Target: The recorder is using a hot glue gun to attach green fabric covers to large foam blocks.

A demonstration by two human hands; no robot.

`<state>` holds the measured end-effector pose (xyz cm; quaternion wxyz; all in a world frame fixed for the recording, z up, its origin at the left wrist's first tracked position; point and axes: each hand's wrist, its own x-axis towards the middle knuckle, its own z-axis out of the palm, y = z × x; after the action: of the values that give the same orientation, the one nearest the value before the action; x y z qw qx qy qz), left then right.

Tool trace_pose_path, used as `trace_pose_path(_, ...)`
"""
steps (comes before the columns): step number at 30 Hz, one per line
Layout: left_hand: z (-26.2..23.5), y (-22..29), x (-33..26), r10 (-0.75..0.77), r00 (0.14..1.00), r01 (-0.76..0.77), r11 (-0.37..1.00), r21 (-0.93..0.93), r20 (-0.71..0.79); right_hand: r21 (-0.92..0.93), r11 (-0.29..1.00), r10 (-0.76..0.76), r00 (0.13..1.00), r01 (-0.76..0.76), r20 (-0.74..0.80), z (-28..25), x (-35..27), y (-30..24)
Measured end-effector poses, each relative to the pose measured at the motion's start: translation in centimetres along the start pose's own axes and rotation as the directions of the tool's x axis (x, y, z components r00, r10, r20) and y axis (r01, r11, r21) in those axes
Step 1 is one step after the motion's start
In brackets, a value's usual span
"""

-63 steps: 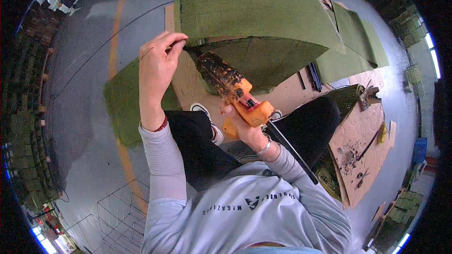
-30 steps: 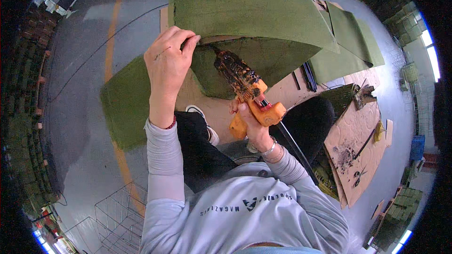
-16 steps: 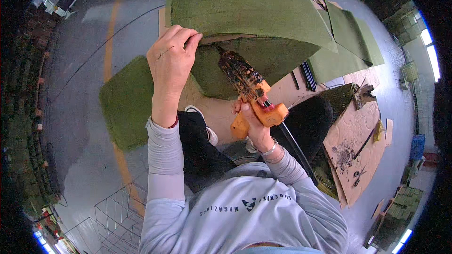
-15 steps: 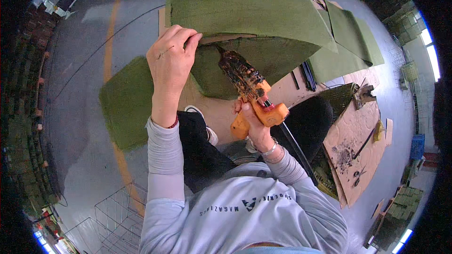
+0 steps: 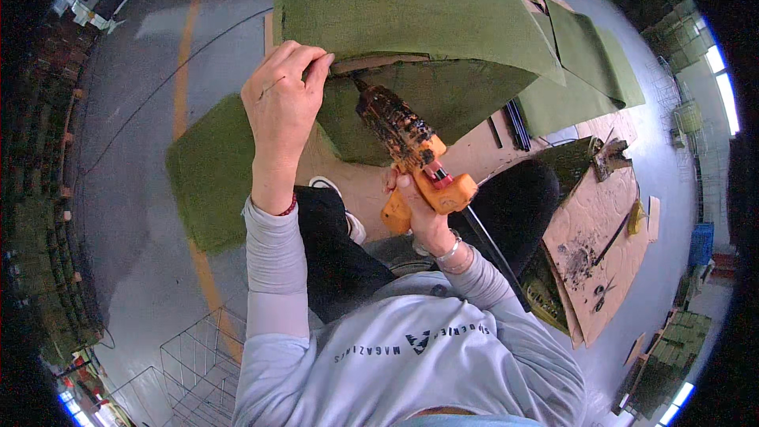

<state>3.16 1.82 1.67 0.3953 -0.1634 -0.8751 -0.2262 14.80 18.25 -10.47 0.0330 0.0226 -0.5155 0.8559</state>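
Observation:
A large sheet of green cloth (image 5: 403, 12) spreads in front of me, its near edge lifted and showing a dark seam. My left hand (image 5: 277, 103) pinches that edge between thumb and fingers. An orange glue gun (image 5: 452, 194), its barrel crusted with black and brown residue, is gripped by its handle in my right hand (image 5: 427, 223). Its nozzle points up and left at the cloth's edge, close to my left fingertips; whether it touches cannot be told. From the gun's back a long dark stick (image 5: 494, 253) runs toward my right elbow.
Another green cloth piece (image 5: 213, 178) lies on the floor at left, and folded green cloth (image 5: 585, 55) at far right. Scissors (image 5: 604, 296) rest on stained cardboard (image 5: 609, 229) to my right. A wire rack (image 5: 202, 356) stands at lower left. Black strips (image 5: 518, 126) lie beyond my knee.
The glue gun has shifted slightly left in my right hand, along the cloth's edge. My left hand, still pinching the edge, has moved a little left.

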Motion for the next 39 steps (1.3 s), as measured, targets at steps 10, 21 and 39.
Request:
trace_pose_path(10, -0.1, 0.0, 0.1, 0.002, 1.000, -0.002, 1.000, -0.003, -0.006, -0.197, 0.976, 0.110, 0.991, -0.094, 0.073, 1.0, 0.1, -1.6)
trace_pose_path(21, 0.4, 1.1, 0.3, -0.006, 1.000, 0.006, 1.000, -0.004, 0.022, 0.073, 0.997, 0.006, 1.000, -0.004, -0.025, -0.5, 0.5, -0.8)
trace_pose_path(39, 1.7, 1.6, 0.7, 0.011, 1.000, -0.011, 1.000, 0.001, -0.014, -0.059, 0.998, 0.018, 0.998, -0.021, -0.052, -2.4, 0.0, -1.4)
